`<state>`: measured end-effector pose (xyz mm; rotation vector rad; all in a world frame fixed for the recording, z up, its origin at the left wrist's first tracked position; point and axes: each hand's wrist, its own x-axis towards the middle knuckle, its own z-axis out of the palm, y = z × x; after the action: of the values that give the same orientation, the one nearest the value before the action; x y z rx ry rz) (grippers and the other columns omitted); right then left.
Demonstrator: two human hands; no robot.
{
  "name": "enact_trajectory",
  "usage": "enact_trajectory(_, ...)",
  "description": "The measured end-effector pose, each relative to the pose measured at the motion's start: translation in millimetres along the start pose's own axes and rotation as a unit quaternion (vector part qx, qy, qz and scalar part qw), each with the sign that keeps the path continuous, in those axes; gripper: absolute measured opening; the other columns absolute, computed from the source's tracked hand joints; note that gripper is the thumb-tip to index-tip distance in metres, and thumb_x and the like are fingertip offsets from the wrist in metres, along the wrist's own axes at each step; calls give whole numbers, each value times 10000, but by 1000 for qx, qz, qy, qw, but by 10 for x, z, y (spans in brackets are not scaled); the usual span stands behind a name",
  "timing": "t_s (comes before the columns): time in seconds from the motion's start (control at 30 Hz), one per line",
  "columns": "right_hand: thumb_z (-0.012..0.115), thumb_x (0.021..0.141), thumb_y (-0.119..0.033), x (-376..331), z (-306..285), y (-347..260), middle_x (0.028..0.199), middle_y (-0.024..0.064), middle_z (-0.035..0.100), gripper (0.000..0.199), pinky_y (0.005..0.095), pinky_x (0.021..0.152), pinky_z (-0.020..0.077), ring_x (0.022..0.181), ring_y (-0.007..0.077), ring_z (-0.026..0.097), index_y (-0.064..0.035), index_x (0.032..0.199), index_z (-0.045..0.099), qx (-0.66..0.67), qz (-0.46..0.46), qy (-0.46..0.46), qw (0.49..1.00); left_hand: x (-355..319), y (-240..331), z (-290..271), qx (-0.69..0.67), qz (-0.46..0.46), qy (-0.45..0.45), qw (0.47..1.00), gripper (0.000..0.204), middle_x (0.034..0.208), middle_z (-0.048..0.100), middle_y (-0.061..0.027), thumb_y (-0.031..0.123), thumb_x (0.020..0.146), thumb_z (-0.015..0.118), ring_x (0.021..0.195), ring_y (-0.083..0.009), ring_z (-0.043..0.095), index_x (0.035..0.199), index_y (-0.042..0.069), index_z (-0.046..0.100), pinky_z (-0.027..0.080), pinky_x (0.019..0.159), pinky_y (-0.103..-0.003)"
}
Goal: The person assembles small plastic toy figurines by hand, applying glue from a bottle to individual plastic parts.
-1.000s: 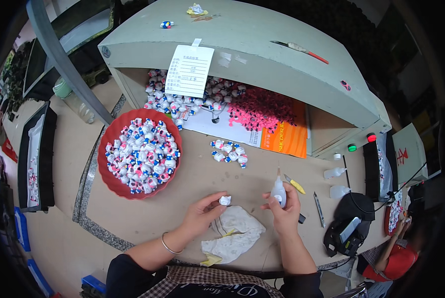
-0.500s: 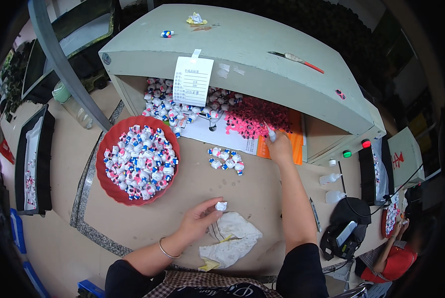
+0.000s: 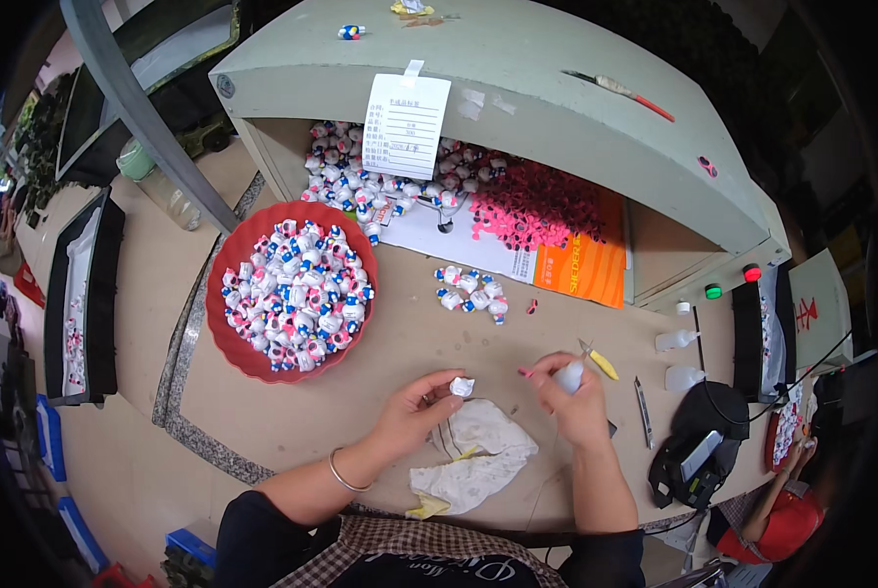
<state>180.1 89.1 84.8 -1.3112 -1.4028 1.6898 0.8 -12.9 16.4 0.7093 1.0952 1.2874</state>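
Pinching a small, white rounded piece (image 3: 462,387) between thumb and fingers, the left hand (image 3: 421,407) is near the upper edge of a rumpled white cloth (image 3: 488,446). Opposite it, the right hand (image 3: 578,404) has a double load — a translucent white squeeze bottle (image 3: 569,377) in its grip and a tiny pink piece (image 3: 525,372) out at the fingertips, apart from the white one. Beyond, I see a cluster of white, blue and pink figurines (image 3: 473,294) on the beige tabletop (image 3: 312,421), with a scalloped red bowl (image 3: 221,328) heaped with more to the left. A yellow-handled knife (image 3: 604,366) lies just beyond the right hand.
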Motion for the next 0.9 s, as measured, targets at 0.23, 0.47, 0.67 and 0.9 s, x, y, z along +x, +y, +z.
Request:
enact_trajectory(0.23, 657, 727, -45, -168, 289, 291, 690, -10, 538, 144, 191, 486, 379, 566, 42, 463, -35, 813, 542, 87, 59, -54, 993, 9, -54, 71, 31, -5, -5, 999, 369, 1012, 561, -33, 34, 816, 553, 918, -92, 522, 1177, 44, 481, 429, 796, -224)
enact_trajectory(0.47, 660, 729, -62, -164, 404, 404, 681, -7, 529, 160, 203, 506, 390, 571, 53, 471, -30, 802, 522, -1, 37, 3, 999, -14, -51, 48, 52, 13, -19, 998, 355, 1074, 532, -42, 11, 810, 552, 968, -101, 511, 1161, 36, 497, 422, 831, -230)
enact_trajectory(0.67, 649, 737, -36, -145, 439, 500, 651, -7, 506, 173, 189, 426, 357, 502, 48, 453, -29, 835, 506, -16, 4, 22, 1000, 6, -5, 51, 27, 15, -26, 999, 340, 1073, 540, -44, 18, 818, 544, 973, -104, 507, 1155, 32, 500, 418, 839, -228)
enact_trajectory(0.9, 630, 755, -50, -123, 418, 457, 705, 3, 523, 184, 219, 608, 434, 651, 81, 510, -20, 916, 547, 92, 83, -56, 991, 23, 6, -34, -16, -29, -48, 998, 310, 1098, 545, -100, 13, 838, 502, 1003, -162, 516, 1148, 14, 497, 429, 880, -307)
